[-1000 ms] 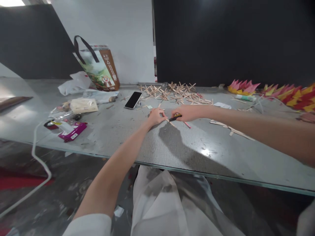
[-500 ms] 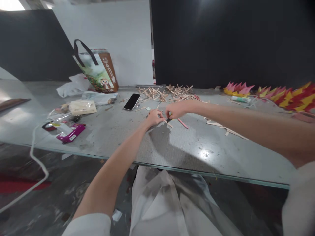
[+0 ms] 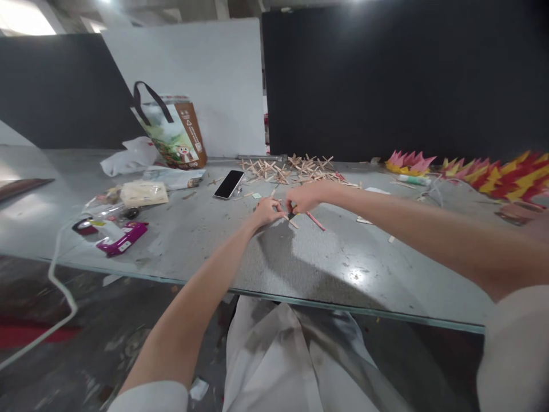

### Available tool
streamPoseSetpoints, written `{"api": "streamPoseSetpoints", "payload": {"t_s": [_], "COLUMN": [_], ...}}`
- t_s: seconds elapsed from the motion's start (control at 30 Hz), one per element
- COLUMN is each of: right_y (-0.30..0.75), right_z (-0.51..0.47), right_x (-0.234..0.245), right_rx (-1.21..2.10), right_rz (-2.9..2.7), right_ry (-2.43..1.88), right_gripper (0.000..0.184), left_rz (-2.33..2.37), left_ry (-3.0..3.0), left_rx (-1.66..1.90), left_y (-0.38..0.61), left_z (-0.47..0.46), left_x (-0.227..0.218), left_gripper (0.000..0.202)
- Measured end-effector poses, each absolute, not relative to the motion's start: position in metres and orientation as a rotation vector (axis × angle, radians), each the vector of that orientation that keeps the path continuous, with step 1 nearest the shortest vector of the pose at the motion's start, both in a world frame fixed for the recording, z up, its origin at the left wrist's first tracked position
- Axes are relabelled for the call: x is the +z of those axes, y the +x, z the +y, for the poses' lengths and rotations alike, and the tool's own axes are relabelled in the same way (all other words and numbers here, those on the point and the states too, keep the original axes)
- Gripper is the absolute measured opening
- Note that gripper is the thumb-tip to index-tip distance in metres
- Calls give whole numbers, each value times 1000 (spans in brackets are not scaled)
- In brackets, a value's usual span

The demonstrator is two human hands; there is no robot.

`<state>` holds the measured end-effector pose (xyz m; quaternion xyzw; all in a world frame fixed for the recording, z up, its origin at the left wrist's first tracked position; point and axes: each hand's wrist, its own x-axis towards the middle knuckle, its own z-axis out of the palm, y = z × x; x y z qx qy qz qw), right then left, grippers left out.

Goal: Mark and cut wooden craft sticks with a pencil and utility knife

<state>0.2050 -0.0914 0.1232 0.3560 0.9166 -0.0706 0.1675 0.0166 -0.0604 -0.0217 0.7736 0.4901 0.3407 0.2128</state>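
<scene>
Wooden stick beside phone: left hand pinches it, right hand grips dark tool; slipping, we risk cuts.

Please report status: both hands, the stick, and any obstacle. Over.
Left hand pinches wooden stick flat on table. Right hand grips small dark tool against it. Pink stick lies just beside; phone apart.

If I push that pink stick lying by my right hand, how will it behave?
The pink stick looks thin and flat, so it is probably light and would slide, not roll, on the glossy table. Likely stiff but snappable, like the wooden sticks piled behind.
</scene>
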Motion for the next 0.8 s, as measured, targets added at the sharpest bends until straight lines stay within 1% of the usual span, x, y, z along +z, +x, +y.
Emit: {"api": "streamPoseSetpoints", "payload": {"t_s": [0.07, 0.17, 0.23, 0.27, 0.33, 0.4, 0.47, 0.57, 0.67, 0.8], "right_y": [209, 223, 237, 244, 257, 268, 275, 283, 288, 290], "right_z": [-94, -105, -117, -124, -140, -155, -166, -171, -169, -165], "right_x": [120, 111, 101, 94, 76, 56, 36, 15, 6, -1], "right_rx": [-226, -252, -249, -249, -364, -403, -395, -381, -470, -425], "right_rz": [2639, 2701, 2753, 2793, 2934, 3001, 3029, 3132, 3161, 3296], "right_ry": [1009, 1048, 1130, 1197, 1477, 1711, 1855, 1939, 1976, 1903], "right_gripper": [32, 33, 35, 37, 40, 45, 47, 48, 46, 44], "left_rz": [1379, 1433, 1505, 1550, 1628, 1651, 1605, 1431, 1155, 1025], "left_ry": [2130, 2077, 2013, 1974, 1902, 1870, 1888, 1978, 2121, 2135], "left_rx": [964, 1031, 1111, 1155, 1227, 1250, 1222, 1104, 957, 981], "left_y": [18, 19, 18, 17, 15, 13, 15, 26, 43, 58], "left_z": [-60, -56, -53, -51, -49, -50, -56, -69, -83, -97], "left_x": [-23, -24, -23, -22, -19, -16, -14, -14, -17, -18], "left_gripper": [23, 15, 16, 20, 26, 28, 31, 36, 49, 57]}}
